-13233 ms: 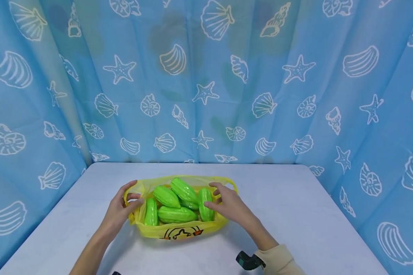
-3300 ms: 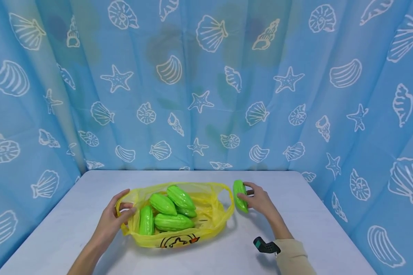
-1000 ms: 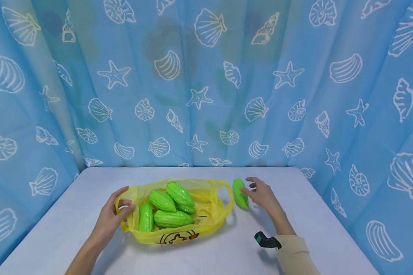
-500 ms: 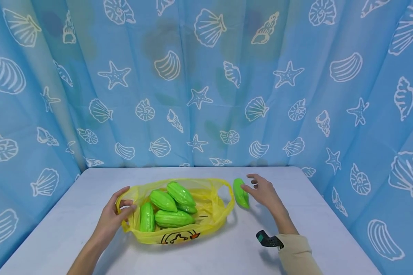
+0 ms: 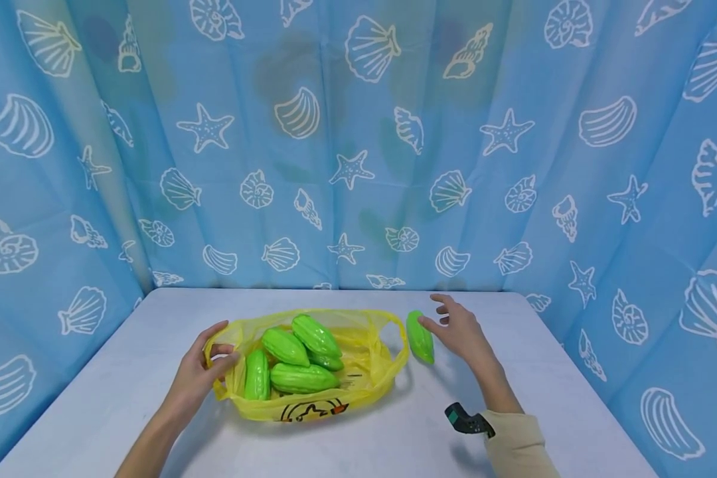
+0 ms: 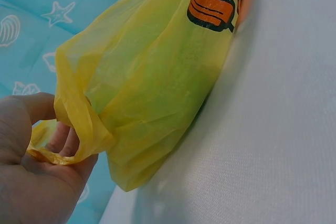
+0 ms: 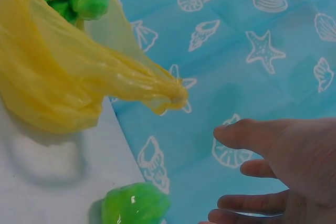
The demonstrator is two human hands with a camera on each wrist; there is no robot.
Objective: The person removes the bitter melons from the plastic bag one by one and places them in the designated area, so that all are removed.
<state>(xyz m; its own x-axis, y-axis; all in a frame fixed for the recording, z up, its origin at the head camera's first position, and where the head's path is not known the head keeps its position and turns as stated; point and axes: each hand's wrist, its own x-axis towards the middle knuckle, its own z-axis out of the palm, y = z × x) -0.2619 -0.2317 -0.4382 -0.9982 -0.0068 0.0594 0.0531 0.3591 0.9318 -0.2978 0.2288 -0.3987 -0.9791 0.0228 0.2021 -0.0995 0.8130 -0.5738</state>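
A yellow plastic bag lies on the table with its mouth spread wide. My left hand holds its left handle, fingers curled through the loop. Inside sit several glossy green ribbed bitter melons, heaped toward the left and middle. One more bitter melon lies on the table just right of the bag's right handle. Beside it my right hand hovers with fingers spread and nothing in them, its thumb overlapping the melon in the head view. The right wrist view shows a gap between this hand and the melon.
The table has a white cover. Behind and along both sides hangs a blue curtain with white shell and starfish prints. A black device is strapped at my right wrist by the beige sleeve.
My right hand took a bitter melon from the bag's right side, set it on the table, let go and drew back slightly. The left hand kept hold of the handle.
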